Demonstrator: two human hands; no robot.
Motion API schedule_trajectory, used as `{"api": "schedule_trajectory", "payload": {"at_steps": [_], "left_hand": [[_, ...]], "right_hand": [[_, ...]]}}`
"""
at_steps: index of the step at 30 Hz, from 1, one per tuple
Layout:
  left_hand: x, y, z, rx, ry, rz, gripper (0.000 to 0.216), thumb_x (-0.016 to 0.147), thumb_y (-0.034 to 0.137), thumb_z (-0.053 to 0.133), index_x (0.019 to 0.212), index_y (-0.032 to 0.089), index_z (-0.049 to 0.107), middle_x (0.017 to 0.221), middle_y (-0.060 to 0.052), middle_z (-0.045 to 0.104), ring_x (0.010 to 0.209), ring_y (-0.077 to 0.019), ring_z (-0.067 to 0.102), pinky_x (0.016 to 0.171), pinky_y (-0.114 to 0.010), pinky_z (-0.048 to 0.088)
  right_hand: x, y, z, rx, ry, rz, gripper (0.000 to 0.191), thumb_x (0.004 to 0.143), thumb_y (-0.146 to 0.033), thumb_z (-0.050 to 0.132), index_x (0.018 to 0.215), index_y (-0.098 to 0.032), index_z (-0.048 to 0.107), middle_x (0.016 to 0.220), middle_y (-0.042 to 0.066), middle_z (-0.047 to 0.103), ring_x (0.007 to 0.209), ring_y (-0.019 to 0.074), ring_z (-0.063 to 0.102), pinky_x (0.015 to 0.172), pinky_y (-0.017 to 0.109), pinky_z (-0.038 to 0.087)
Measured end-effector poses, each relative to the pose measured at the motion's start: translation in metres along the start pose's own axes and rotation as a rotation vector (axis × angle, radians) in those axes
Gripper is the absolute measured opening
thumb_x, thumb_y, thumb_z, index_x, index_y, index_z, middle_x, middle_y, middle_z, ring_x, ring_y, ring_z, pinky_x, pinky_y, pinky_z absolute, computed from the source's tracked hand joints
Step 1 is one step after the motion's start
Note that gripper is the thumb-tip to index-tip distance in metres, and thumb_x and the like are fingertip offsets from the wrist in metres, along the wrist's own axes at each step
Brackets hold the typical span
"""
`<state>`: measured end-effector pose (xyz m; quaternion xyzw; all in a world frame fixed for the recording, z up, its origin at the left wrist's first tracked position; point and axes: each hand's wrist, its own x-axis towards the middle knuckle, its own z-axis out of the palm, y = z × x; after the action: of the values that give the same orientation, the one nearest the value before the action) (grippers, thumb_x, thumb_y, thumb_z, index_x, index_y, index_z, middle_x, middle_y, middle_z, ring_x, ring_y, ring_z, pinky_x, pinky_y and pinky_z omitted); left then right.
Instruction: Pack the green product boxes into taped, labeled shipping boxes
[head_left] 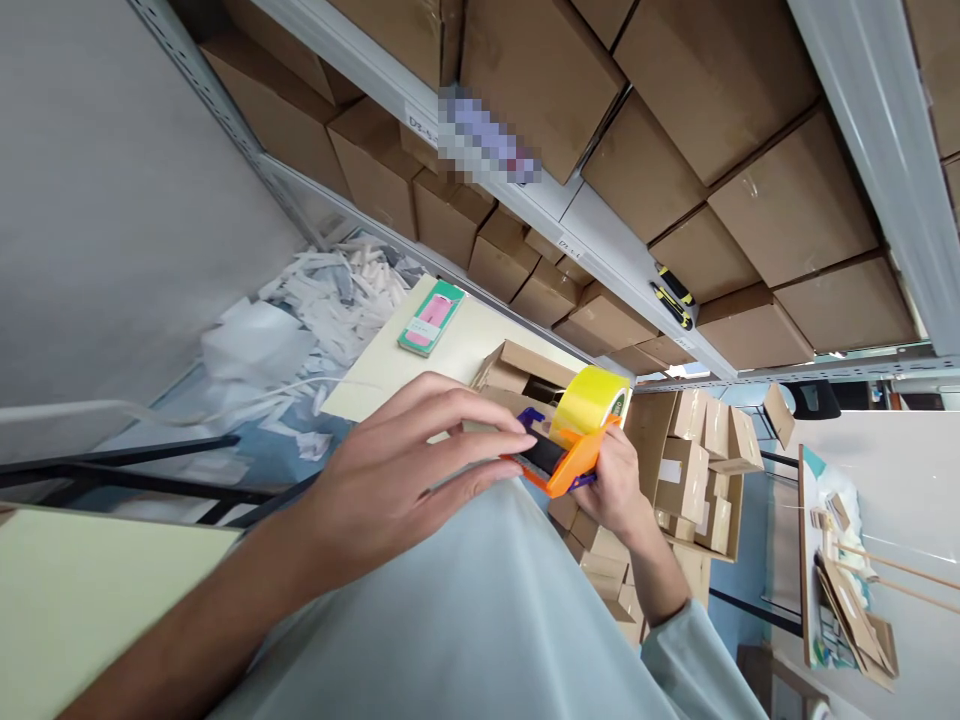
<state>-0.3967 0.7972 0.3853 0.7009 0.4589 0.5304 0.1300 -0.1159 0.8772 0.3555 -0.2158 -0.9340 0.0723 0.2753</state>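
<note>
One tape dispenser (564, 468) — right hand (613, 482) grips, left hand (390, 480) just beside.

- The tape dispenser (568, 452) is sitting on top of the box (517, 372), with the right hand (615, 487) gripping it from the right.
- The left hand (397, 470) is lying flat over the box, fingertips touching the dispenser's left end.
- The box is standing on the table (382, 375), and a flat packet (430, 318) is lying behind and left of it.
- Paper scraps (330, 295) are lying on the floor left of the table.
- Cartons (780, 210) are filling the shelf (600, 225) behind the table, and a utility knife (673, 295) is resting on the shelf's edge.
- Small boxes (697, 470) are sitting just right of the right hand.
</note>
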Motion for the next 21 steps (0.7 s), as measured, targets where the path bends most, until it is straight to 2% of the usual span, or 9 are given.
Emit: {"api": "schedule_trajectory", "payload": {"at_steps": [4, 8, 12, 17, 21], "left_hand": [[0.002, 0.003, 0.0, -0.002, -0.011, 0.013, 0.019, 0.106, 0.028, 0.074, 0.125, 0.03, 0.074, 0.115, 0.0, 0.079, 0.106, -0.017, 0.069, 0.098, -0.033, 0.059], [0.005, 0.002, 0.001, -0.019, -0.043, 0.029, 0.026, 0.108, 0.039, 0.07, 0.133, 0.032, 0.073, 0.123, -0.002, 0.08, 0.112, -0.0194, 0.07, 0.101, -0.035, 0.059], [0.002, 0.005, 0.004, -0.063, -0.091, 0.063, 0.03, 0.109, 0.031, 0.068, 0.138, 0.034, 0.073, 0.126, -0.002, 0.082, 0.114, -0.0217, 0.07, 0.101, -0.038, 0.062], [0.001, 0.015, 0.005, -0.004, -0.114, 0.061, 0.023, 0.107, 0.022, 0.067, 0.125, 0.034, 0.076, 0.118, 0.001, 0.084, 0.108, -0.0205, 0.071, 0.096, -0.037, 0.065], [0.001, 0.021, 0.005, 0.041, -0.071, 0.089, 0.019, 0.106, 0.02, 0.068, 0.117, 0.033, 0.076, 0.111, 0.003, 0.085, 0.101, -0.0174, 0.074, 0.092, -0.034, 0.068]], "right_hand": [[-0.004, 0.0, -0.009, -0.056, -0.022, -0.044, 0.016, 0.11, -0.019, 0.053, 0.096, -0.023, 0.061, 0.079, 0.004, 0.066, 0.07, 0.0199, 0.061, 0.072, 0.034, 0.05], [-0.006, 0.001, -0.017, -0.107, -0.03, -0.078, 0.021, 0.11, -0.017, 0.052, 0.093, -0.022, 0.062, 0.079, 0.005, 0.066, 0.072, 0.0208, 0.062, 0.074, 0.036, 0.051], [-0.006, 0.004, -0.023, -0.159, -0.024, -0.114, 0.028, 0.112, -0.017, 0.047, 0.089, -0.023, 0.061, 0.075, 0.003, 0.063, 0.068, 0.0198, 0.059, 0.072, 0.035, 0.05], [-0.007, 0.005, -0.03, -0.187, -0.015, -0.129, 0.025, 0.111, -0.014, 0.055, 0.087, -0.022, 0.06, 0.076, 0.003, 0.061, 0.067, 0.019, 0.055, 0.071, 0.034, 0.046], [-0.008, 0.002, -0.034, -0.203, 0.025, -0.121, 0.034, 0.113, -0.01, 0.042, 0.085, -0.023, 0.056, 0.071, 0.001, 0.058, 0.064, 0.0186, 0.051, 0.07, 0.034, 0.044]]}}
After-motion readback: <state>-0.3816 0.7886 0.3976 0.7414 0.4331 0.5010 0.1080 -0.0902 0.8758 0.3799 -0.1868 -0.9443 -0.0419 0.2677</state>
